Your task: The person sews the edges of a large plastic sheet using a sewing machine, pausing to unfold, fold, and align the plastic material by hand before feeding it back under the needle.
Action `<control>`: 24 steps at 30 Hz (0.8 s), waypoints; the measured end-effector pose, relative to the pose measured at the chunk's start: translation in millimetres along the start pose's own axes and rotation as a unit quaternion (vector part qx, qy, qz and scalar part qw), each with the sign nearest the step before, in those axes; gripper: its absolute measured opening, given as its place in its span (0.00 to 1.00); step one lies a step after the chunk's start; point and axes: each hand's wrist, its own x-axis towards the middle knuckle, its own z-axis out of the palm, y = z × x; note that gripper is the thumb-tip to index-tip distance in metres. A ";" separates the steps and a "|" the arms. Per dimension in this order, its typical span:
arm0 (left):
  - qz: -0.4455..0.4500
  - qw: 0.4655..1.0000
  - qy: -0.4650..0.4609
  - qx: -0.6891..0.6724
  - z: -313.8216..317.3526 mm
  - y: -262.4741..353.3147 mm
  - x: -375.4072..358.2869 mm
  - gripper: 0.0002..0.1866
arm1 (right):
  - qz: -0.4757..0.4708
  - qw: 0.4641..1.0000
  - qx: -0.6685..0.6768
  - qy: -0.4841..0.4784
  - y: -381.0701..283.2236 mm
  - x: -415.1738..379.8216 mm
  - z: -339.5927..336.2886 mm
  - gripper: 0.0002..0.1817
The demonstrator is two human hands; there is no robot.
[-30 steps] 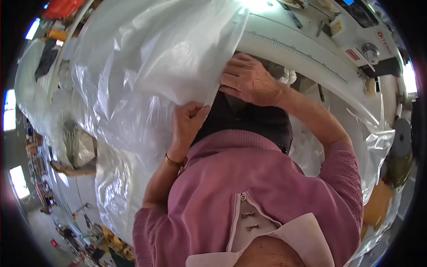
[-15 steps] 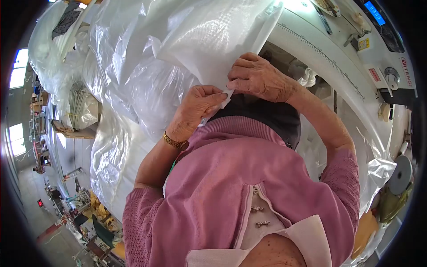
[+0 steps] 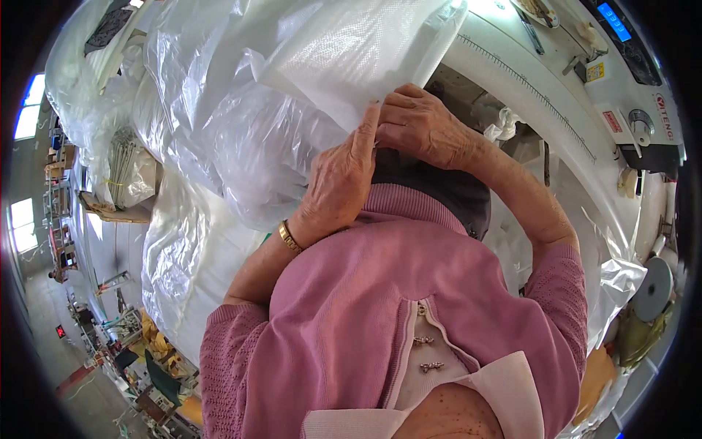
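Observation:
A white, translucent woven plastic sheet (image 3: 351, 66) hangs down toward my lap from the sewing machine table. My right hand (image 3: 424, 128) is closed on its lower edge, fingers curled. Right beside it, my left hand (image 3: 340, 179), with a gold watch (image 3: 288, 235) on the wrist, has its back turned up. Its index finger reaches up along the sheet and meets the right fingers; the thumb and other fingertips are mostly hidden. The hands cover the bit of edge between them.
Crumpled clear plastic (image 3: 248, 146) heaps up at left. On the right stands the sewing machine (image 3: 629, 102) with a lit display, and a ruler scale (image 3: 526, 88) runs along the table edge. A box holding bundled strips (image 3: 128, 175) sits farther left.
My left hand has turned from a thumb-and-finger pinch to back-up, moving up and right against my right hand. The right hand stays nearly in place.

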 end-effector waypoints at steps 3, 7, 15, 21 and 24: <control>-0.003 0.999 0.019 -0.049 -0.8 -1.6 0.7 0.31 | 0.012 1.000 -0.005 -0.002 3.2 0.5 -7.2 0.09; -0.014 0.993 0.041 -0.114 -12.9 -2.1 2.9 0.22 | 0.039 0.998 -0.039 0.037 19.2 3.6 -24.7 0.08; 0.076 0.995 0.050 -0.034 -16.6 -3.9 11.4 0.21 | 0.075 0.996 -0.040 0.007 26.9 14.7 -34.9 0.08; 0.082 0.995 0.055 0.009 -20.1 -1.5 22.7 0.17 | 0.090 0.995 -0.027 0.017 50.3 12.8 -51.6 0.12; 0.050 0.996 0.028 -0.073 -27.5 -1.7 29.7 0.14 | 0.088 0.994 -0.061 0.005 64.1 7.9 -59.5 0.15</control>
